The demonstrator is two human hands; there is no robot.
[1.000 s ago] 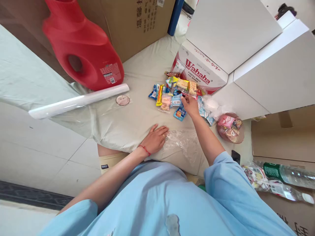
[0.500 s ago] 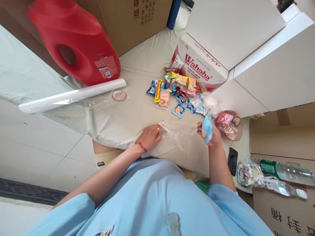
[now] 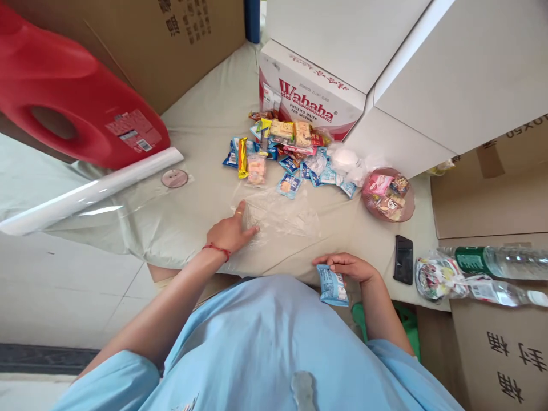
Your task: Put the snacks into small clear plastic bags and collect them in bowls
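My left hand (image 3: 230,233) rests on the cloth-covered table with its index finger and thumb stretched apart, touching the edge of a clear plastic bag (image 3: 286,212) that lies flat. Near the table's front edge, my right hand (image 3: 347,266) pinches a light blue snack packet (image 3: 332,285) at its top. Beyond the bag lies a pile of wrapped snacks (image 3: 282,142) in blue, yellow and pink wrappers. Right of the pile, a pinkish see-through bowl (image 3: 409,208) holds several wrapped snacks.
A red jug (image 3: 85,97) and a white plastic-film roll (image 3: 94,191) are on the left. A Wahaha carton (image 3: 312,100) backs the pile. To the right are a black phone (image 3: 403,260), a knotted patterned bag (image 3: 436,278) and plastic bottles (image 3: 509,262).
My right hand has brought the blue packet down and left, to the table's front edge. The left hand has opened its fingers, and the clear bag now lies more spread out. The view has shifted.
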